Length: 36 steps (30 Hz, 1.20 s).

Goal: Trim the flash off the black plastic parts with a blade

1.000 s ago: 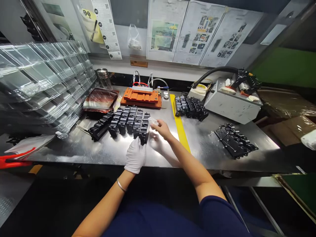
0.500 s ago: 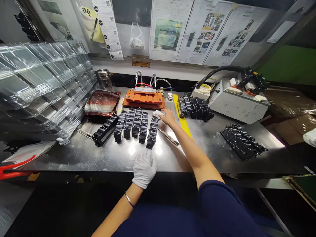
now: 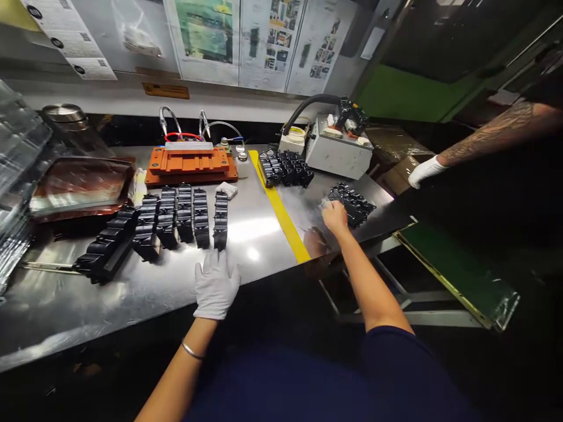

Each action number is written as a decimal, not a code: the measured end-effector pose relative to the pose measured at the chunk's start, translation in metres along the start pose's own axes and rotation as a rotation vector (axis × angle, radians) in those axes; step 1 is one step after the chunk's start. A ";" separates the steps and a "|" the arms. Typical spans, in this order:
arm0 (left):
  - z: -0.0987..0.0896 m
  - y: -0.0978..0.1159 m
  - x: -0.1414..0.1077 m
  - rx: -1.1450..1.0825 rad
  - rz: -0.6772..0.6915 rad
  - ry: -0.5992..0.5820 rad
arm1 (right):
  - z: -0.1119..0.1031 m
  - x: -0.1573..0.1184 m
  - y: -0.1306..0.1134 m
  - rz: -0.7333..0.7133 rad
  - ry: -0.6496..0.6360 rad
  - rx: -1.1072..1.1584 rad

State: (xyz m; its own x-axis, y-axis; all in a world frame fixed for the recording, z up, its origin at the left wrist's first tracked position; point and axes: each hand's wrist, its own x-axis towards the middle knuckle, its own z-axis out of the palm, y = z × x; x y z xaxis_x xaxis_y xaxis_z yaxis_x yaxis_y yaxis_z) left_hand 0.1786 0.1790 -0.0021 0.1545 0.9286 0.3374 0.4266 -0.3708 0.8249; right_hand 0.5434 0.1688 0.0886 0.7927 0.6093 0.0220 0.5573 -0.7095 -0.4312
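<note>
My left hand (image 3: 215, 285), in a white glove, lies on the steel bench with its fingers spread. Its fingertips are at the near end of a narrow black ribbed plastic part (image 3: 220, 220). To the left stand several similar black parts (image 3: 185, 214) in a row. My bare right hand (image 3: 335, 215) is at the left edge of a wider black plastic part (image 3: 358, 205) on the right side. Its fingers are curled, and what they hold, if anything, is hidden. A crumpled white cloth (image 3: 227, 190) rests behind the narrow part.
Behind the row sits an orange fixture (image 3: 191, 164). Yellow tape (image 3: 281, 217) crosses the bench, with a block of black parts (image 3: 285, 168) beside it. A grey metal box (image 3: 338, 152) is at the back. Another person's gloved hand (image 3: 426, 171) appears at right.
My right hand has left the white cloth and moved right to the wider black part. The view has swung right. The flat metal tool beside the row no longer shows on the bench.
</note>
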 end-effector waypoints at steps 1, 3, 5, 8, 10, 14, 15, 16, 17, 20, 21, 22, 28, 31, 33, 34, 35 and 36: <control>0.000 0.001 0.000 0.019 0.009 -0.011 | -0.018 0.009 0.017 0.071 0.090 0.004; 0.000 0.002 0.000 0.062 0.018 -0.029 | -0.047 0.022 0.045 0.179 0.195 0.026; 0.000 0.003 0.001 0.066 0.015 -0.026 | -0.060 0.030 0.065 0.234 0.194 0.067; -0.002 0.002 0.003 0.117 0.029 -0.041 | -0.057 0.029 0.078 0.252 0.106 0.150; -0.003 0.003 0.001 0.109 0.000 -0.049 | -0.045 0.015 0.079 0.242 0.055 0.220; -0.004 0.017 -0.020 -0.081 -0.201 -0.080 | -0.011 -0.055 0.073 0.175 -0.202 0.406; -0.003 0.024 -0.030 -0.149 -0.277 -0.121 | -0.001 -0.079 0.071 0.154 -0.302 0.443; -0.002 0.031 -0.040 -0.224 -0.367 -0.182 | 0.010 -0.105 0.069 0.129 -0.395 0.474; -0.001 0.038 -0.050 -0.318 -0.477 -0.260 | 0.020 -0.132 0.066 0.106 -0.475 0.499; -0.005 0.053 -0.077 -0.565 -0.713 -0.447 | 0.049 -0.203 0.052 0.027 -0.707 0.545; -0.009 0.054 -0.084 -0.595 -0.717 -0.424 | 0.057 -0.221 0.046 -0.030 -0.801 0.548; -0.016 0.054 -0.090 -0.599 -0.702 -0.368 | 0.064 -0.234 0.039 -0.107 -0.892 0.545; -0.071 0.027 -0.112 -0.428 -0.713 -0.141 | 0.086 -0.234 -0.008 -0.528 -0.808 0.527; -0.089 0.019 -0.113 -0.423 -0.717 -0.084 | 0.091 -0.218 -0.038 -0.705 -0.785 0.432; -0.096 0.019 -0.108 -0.437 -0.697 -0.077 | 0.094 -0.213 -0.058 -0.796 -0.775 0.374; -0.100 0.021 -0.105 -0.473 -0.687 -0.098 | 0.095 -0.211 -0.068 -0.832 -0.744 0.336; -0.103 0.022 -0.102 -0.528 -0.681 -0.136 | 0.097 -0.211 -0.077 -0.861 -0.696 0.289; -0.106 0.024 -0.099 -0.598 -0.679 -0.183 | 0.098 -0.210 -0.084 -0.883 -0.638 0.233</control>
State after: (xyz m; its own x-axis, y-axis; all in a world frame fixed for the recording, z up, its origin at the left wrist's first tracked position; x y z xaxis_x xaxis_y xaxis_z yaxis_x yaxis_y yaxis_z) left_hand 0.0787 0.0769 0.0326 0.1994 0.9192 -0.3395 -0.0467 0.3550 0.9337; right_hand 0.3056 0.1351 0.0321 -0.1691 0.9850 -0.0347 0.7499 0.1057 -0.6531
